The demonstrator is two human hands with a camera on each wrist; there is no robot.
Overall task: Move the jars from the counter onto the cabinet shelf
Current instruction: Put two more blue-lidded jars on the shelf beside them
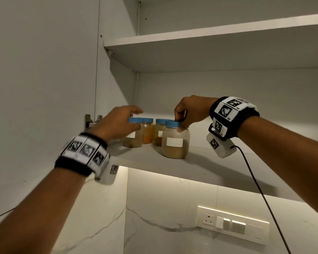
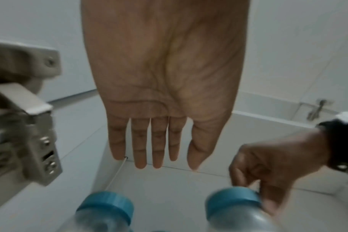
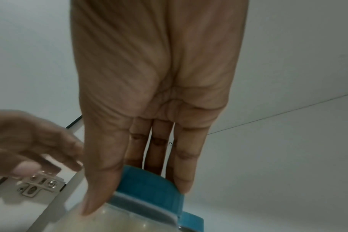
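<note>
Several blue-lidded jars with white labels stand on the lower cabinet shelf (image 1: 200,167). My right hand (image 1: 178,123) grips the front right jar (image 1: 174,143) by its blue lid (image 3: 149,183), fingers and thumb curled round the rim; the jar stands upright on the shelf. The left jar (image 1: 133,139) stands close to my left hand (image 1: 136,118), which hovers beside its lid with straight fingers (image 2: 139,149) and holds nothing. Behind stand an orange-filled jar (image 1: 148,132) and a brownish jar (image 1: 158,132). Two lids (image 2: 105,204) show below my left palm.
The cabinet door (image 1: 44,70) stands open at the left on a metal hinge (image 1: 89,122). An upper shelf (image 1: 209,35) hangs above the jars. Bare shelf runs to the right. A wrist cable (image 1: 255,184) dangles over the marble wall and socket panel (image 1: 233,224).
</note>
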